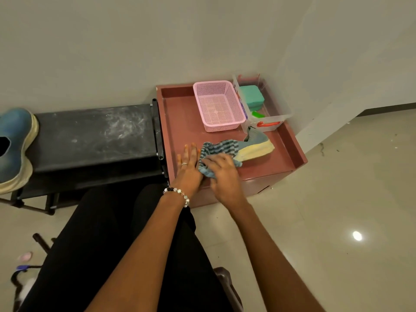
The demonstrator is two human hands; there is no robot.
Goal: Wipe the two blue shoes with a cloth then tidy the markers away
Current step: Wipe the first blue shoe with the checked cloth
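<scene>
My right hand [221, 170] curls its fingers round the striped cloth [216, 152] on the blue shoe [256, 144]; left hand [189, 162] fingers lie straight (flat on the surface [180, 122]) beside it.

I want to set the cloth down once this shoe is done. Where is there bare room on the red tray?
Bare: the tray floor left of the pink basket, above the left hand. Crowded: the right side, with the clear box and shoe.

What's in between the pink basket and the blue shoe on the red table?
Nothing. In the head view, only bare red tabletop shows between the pink basket and the blue shoe.
</scene>
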